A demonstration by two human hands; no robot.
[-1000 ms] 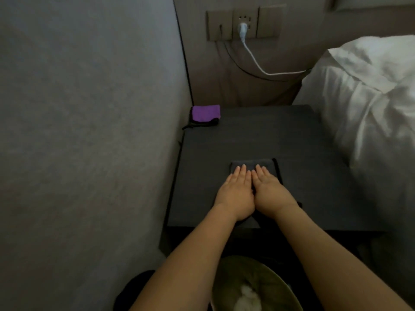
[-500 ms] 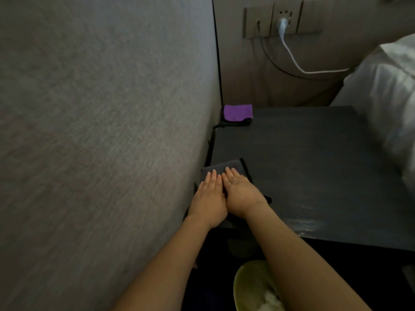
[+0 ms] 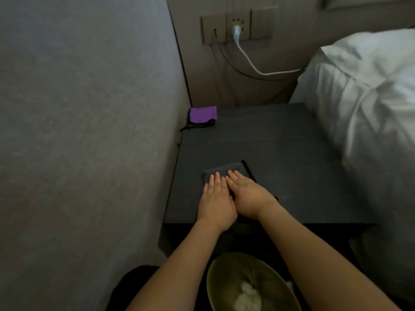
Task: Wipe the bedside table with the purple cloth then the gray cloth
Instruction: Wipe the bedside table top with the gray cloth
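A: How are our hands set?

B: We have both flat, palms down, side by side on the gray cloth point(image 3: 226, 172). The left hand point(image 3: 216, 202) lies straight, and the right hand point(image 3: 247, 197) angles in toward it so the two touch along their inner edges. Both forearms reach in from the desk's near edge.

A: And the fingers?

B: We keep them stretched out and close together, pressing down on the cloth, not curled around it. The left fingers point(image 3: 214, 181) and right fingers point(image 3: 234, 178) stop short of the cloth's far edge.

A: Where is that cloth on the desk point(image 3: 280, 153)?

B: We see it folded flat, near the near edge and toward the left edge, with a dark hem showing on its right side.

A: What do we count?

B: We count two cloths. The purple cloth point(image 3: 203, 114) sits folded in the far left corner, against the wall, well apart from our hands. One white cable point(image 3: 251, 61) is plugged into the socket panel point(image 3: 238, 24). One green bin point(image 3: 249, 286) stands below the near edge. The bed point(image 3: 363, 104) lies along the right edge.

A: Any writing?

B: We can read none.
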